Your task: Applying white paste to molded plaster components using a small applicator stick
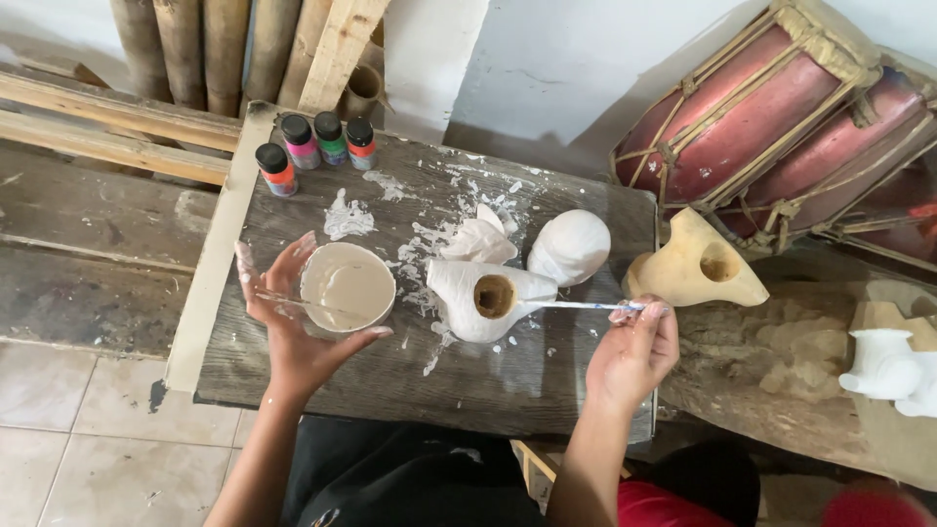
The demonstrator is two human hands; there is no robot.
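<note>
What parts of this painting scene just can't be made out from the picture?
Head view:
- Brush tip: hidden behind the white-coated carving.
- Bowl underside: covered by the left hand.
- White figure: cut off by the right edge.
- Paint bottles: their contents are too small to judge.

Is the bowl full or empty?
Partly full. The bowl in the left hand holds pale paint across its bottom, well below the rim.
</note>
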